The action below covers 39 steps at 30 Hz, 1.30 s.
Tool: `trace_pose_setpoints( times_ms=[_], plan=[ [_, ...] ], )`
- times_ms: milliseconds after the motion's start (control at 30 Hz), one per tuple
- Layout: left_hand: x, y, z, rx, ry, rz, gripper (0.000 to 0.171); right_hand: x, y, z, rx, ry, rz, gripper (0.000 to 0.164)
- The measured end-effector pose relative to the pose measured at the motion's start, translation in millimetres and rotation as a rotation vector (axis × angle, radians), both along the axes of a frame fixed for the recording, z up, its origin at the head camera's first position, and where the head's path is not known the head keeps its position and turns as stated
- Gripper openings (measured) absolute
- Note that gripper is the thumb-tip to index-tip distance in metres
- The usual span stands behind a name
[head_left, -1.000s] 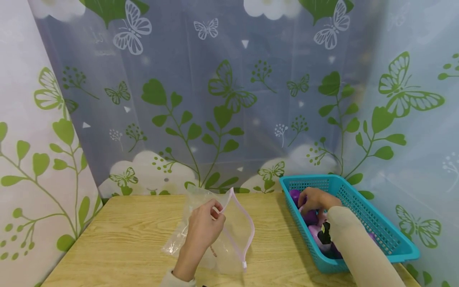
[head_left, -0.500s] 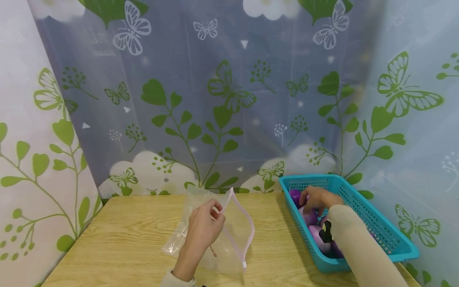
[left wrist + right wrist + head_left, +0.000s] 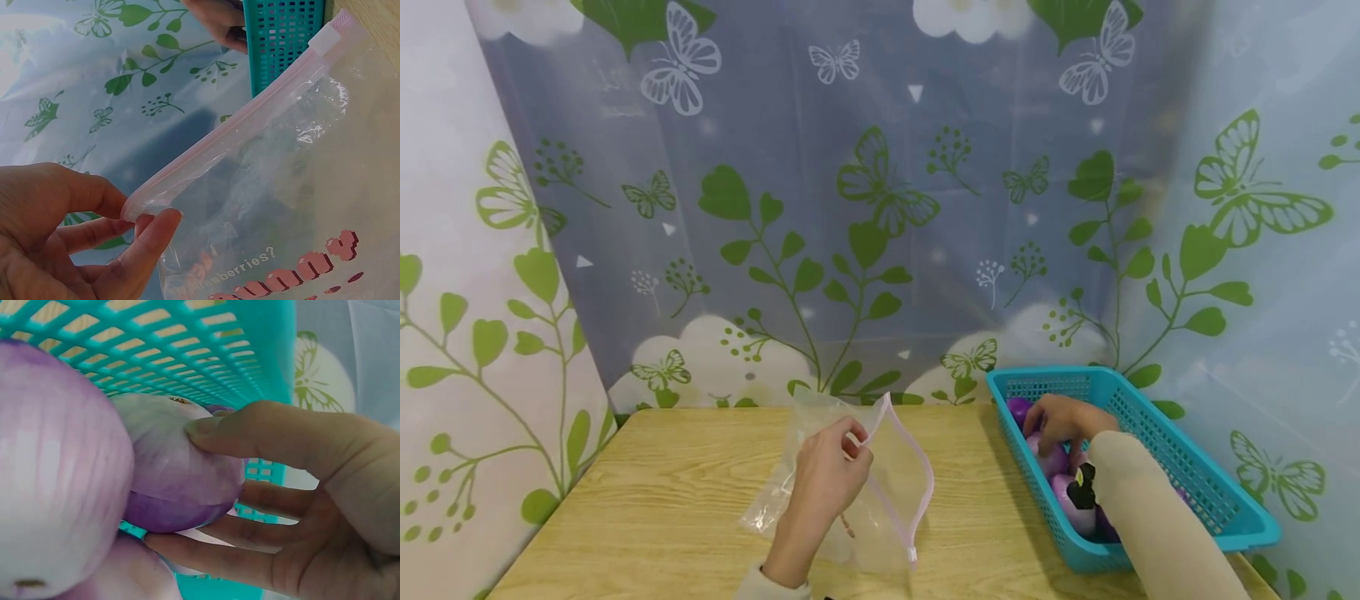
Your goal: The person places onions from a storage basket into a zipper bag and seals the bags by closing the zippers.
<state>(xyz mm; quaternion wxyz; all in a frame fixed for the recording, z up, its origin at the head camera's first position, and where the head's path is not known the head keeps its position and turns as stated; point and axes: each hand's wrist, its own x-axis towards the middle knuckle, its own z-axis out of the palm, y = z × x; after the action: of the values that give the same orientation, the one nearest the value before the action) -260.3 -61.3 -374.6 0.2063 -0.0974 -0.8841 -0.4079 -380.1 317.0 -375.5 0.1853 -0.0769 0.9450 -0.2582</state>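
My left hand (image 3: pixel 831 475) pinches the top edge of a clear zip bag (image 3: pixel 250 187) between thumb and fingers. The bag's pink zip mouth gapes, and its white slider (image 3: pixel 325 39) sits at the far end of the zip. Inside the teal basket, my right hand (image 3: pixel 1067 421) holds a purple onion (image 3: pixel 181 462). Its thumb presses on the onion's upper side, while the other fingers reach round the lower side. A larger pale purple onion (image 3: pixel 56 469) lies beside it, nearer the right wrist camera. My right forearm hides part of the basket's contents.
The perforated teal basket (image 3: pixel 1195 450) stands at the right of the wooden table (image 3: pixel 662 483), with several more onions inside. A patterned curtain (image 3: pixel 760 208) of leaves and butterflies hangs close behind the table and along both sides.
My right hand has shifted slightly over the onions, uncovering more of the pale ones beneath it. My left hand and the zip bag have stayed in place.
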Motion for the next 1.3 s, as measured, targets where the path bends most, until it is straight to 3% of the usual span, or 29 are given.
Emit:
trace_pose_setpoints(
  times_ms=[167, 500, 733, 1033, 1300],
  plan=[
    [-0.4, 0.6, -0.8, 0.002, 0.007, -0.001, 0.011, 4.2, 5.2, 9.4, -0.037, 0.012, 0.02, 0.048],
    [0.1, 0.6, -1.7, 0.005, 0.002, -0.009, 0.011, 11.2, 11.4, 48.1, -0.108, 0.023, 0.098, 0.045],
    [0.0, 0.7, -1.7, 0.004, 0.006, -0.011, 0.01, 24.2, 12.0, 73.4, -0.144, 0.071, 0.127, 0.046],
    [-0.7, 0.8, -2.0, 0.002, 0.014, -0.01, 0.011, 29.7, 4.9, 84.3, -0.206, 0.14, 0.235, 0.046],
    [0.3, -0.5, -1.5, 0.01, -0.004, -0.014, 0.011, 38.4, -22.6, 86.3, -0.176, 0.264, 0.333, 0.041]
  ],
)
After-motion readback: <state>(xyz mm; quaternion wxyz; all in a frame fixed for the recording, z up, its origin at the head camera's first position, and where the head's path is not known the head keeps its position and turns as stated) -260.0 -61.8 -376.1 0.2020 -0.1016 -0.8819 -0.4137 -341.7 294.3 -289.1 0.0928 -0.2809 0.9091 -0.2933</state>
